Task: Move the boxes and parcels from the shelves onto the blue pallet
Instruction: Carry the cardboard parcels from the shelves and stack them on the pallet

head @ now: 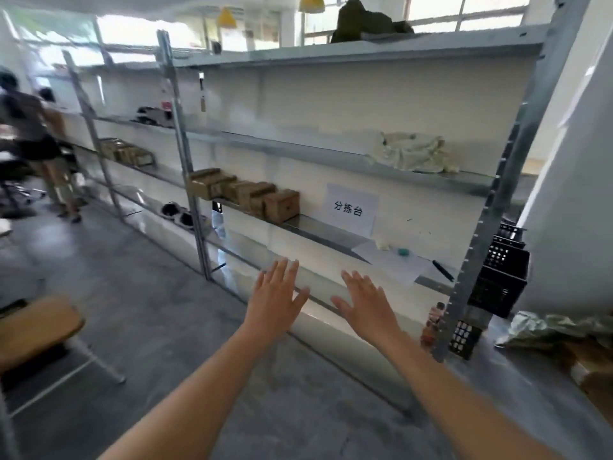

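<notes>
Both hands reach forward with straight, spread fingers, palms down, holding nothing: the left hand (277, 302) and the right hand (368, 307) hover side by side in front of a low shelf of the rack (185, 154), so each grip is wide. The boxes (247, 194) sit on the shelf above and to the left of the hands, well apart from them. They are small brown cardboard cartons in a row, squarish and matte, pressed one against the next, starting just beside the grey metal upright. A second row of cartons (127, 152) lies in the next bay farther left.

The rack is thin galvanised steel with flat shelves and slotted posts. A white paper sign (351, 207) with black characters hangs on the wall behind the shelf. To its right lie a white sheet (394, 260), a small teal lump (403, 251) and a black pen (442, 270). One shelf higher rests a crumpled pale cloth (413, 152). Black latticed plastic crates (501, 273) stand stacked past the rack's right post. A wooden-seated chair (36, 327) stands on the grey concrete floor at left.
</notes>
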